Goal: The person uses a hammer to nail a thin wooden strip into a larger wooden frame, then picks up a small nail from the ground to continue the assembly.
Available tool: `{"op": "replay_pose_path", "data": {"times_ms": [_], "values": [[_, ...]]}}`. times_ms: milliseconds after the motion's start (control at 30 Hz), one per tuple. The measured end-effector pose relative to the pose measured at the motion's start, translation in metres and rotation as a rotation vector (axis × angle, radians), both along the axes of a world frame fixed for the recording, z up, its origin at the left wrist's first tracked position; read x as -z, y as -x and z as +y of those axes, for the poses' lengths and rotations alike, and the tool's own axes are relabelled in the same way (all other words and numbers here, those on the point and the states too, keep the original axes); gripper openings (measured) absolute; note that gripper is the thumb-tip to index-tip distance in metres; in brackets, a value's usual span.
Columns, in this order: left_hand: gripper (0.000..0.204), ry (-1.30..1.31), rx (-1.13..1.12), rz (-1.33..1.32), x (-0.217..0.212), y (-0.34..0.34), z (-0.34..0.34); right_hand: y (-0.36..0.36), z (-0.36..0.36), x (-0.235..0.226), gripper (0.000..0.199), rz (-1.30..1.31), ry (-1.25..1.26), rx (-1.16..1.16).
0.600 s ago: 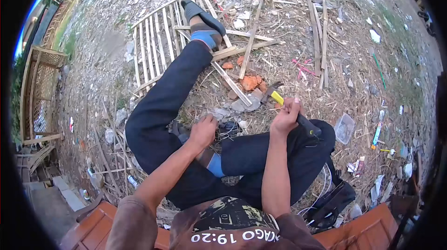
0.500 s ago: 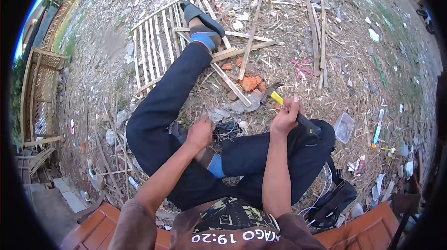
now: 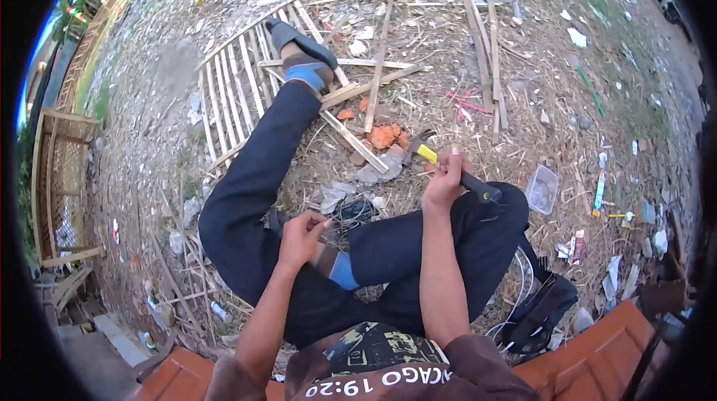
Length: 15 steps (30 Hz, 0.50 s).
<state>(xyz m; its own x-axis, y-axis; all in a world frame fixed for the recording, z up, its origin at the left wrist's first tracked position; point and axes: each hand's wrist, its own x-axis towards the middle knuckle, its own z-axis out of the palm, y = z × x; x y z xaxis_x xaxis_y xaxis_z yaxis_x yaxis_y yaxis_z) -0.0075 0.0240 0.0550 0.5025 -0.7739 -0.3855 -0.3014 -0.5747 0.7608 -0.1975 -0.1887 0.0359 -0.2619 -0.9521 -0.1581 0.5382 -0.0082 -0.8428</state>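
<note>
My right hand point(image 3: 446, 183) is closed around the handle of a hammer point(image 3: 427, 153) with a yellow and black grip. The hammer's dark metal head lies up and left of the hand, close to broken orange brick pieces point(image 3: 385, 137). My left hand point(image 3: 301, 238) is down by my bent leg, thumb and fingertips brought together. Whatever is pinched there is too small to make out. Just past those fingertips sits a dark tangle of wire or plastic point(image 3: 355, 212) on the ground. My sandalled foot point(image 3: 300, 41) rests on a slatted wooden frame point(image 3: 237, 84).
Loose wooden strips point(image 3: 379, 65) lie across the frame's right side, with more planks point(image 3: 485, 57) farther right. A clear plastic tub point(image 3: 542, 190) holds small bits beside my right knee. A black bag point(image 3: 541, 311) with a white cord is at lower right. Litter and straw cover the ground.
My left hand has shifted slightly left and down, its fingers turning to a pinch. The view has moved a little; my right hand still grips the hammer.
</note>
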Motion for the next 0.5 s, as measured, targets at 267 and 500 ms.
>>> {"op": "replay_pose_path", "data": {"times_ms": [267,500], "values": [[0.011,0.199,-0.078,0.201,-0.005,0.007,-0.001,-0.005,0.003,-0.012,0.034,0.213,0.051,-0.088],[0.017,0.284,-0.067,0.216,-0.029,0.041,-0.063,0.003,-0.003,-0.01,0.033,0.072,-0.01,-0.014]]}}
